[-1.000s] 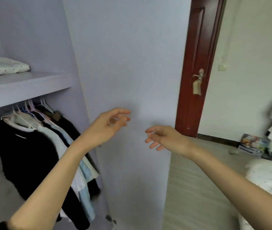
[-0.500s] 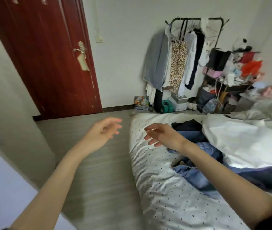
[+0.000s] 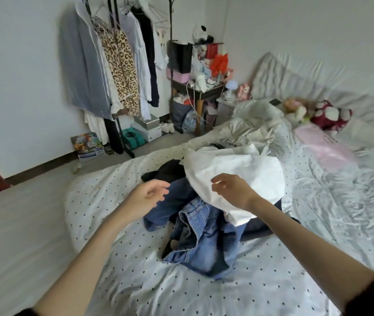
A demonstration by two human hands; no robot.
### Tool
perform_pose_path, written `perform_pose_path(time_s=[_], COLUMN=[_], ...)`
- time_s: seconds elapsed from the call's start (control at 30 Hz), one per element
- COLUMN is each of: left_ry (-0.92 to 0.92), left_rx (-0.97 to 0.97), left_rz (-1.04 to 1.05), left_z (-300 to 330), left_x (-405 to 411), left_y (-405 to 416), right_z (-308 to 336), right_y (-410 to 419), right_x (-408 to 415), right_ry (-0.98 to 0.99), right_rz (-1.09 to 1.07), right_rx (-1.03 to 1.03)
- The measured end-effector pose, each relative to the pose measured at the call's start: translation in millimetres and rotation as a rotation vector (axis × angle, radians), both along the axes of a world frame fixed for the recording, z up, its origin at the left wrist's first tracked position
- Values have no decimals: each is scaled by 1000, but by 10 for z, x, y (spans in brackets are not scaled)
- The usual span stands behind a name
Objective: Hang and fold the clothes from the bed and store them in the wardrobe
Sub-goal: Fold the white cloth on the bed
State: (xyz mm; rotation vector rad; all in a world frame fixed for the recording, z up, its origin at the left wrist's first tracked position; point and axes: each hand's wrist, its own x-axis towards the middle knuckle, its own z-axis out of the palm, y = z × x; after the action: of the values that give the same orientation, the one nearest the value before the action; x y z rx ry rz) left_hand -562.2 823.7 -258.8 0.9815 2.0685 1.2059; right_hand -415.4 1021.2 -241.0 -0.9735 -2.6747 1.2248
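Observation:
A pile of clothes lies on the dotted white bed (image 3: 113,224): a white garment (image 3: 256,172) on top, blue jeans (image 3: 204,233) below it, and a black garment (image 3: 167,171) at the far side. My left hand (image 3: 145,197) hovers over the left edge of the pile with loosely curled fingers, holding nothing. Over the white garment hangs my right hand (image 3: 231,190), fingers relaxed and empty; whether it touches the cloth I cannot tell. The wardrobe is out of view.
A clothes rack (image 3: 117,65) full of hanging garments stands against the far wall, with boxes (image 3: 147,128) at its foot. Beside it a cluttered side table (image 3: 199,87). Crumpled bedding (image 3: 254,124), plush toys (image 3: 327,112) and a pink sheet (image 3: 325,149) lie further up the bed.
My view has swung from the wardrobe past the red door to the bed. Both empty hands now reach over the clothes pile.

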Motion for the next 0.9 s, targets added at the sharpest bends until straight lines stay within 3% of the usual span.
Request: perform_pose_path(time_s=[0.13, 0.4, 0.5, 0.63, 0.8, 0.9], left_ry=[27, 188, 274, 377, 518, 728], left_rx=[-79, -170, -110, -24, -426, -387], left_rz=[-116, -314, -361, -344, -501, -548], left_z=[-207, -716, -910, -1018, -988, -873], left_x=[-673, -1485, -1541, -1565, -1444, -1145], left_y=[755, 1936, 2327, 2762, 3050, 2933], right_z=[-182, -558, -748, -882, -871, -800], right_y=[711, 1688, 1850, 1783, 1535, 1422], right_x=[-507, -1212, -1241, -1016, -560, -302], right_ry=[-120, -472, -559, -459, -493, -573], right_rz=[-110, -17, -7, -83, -65, -84], right_rx=[190, 630, 636, 615, 384, 287])
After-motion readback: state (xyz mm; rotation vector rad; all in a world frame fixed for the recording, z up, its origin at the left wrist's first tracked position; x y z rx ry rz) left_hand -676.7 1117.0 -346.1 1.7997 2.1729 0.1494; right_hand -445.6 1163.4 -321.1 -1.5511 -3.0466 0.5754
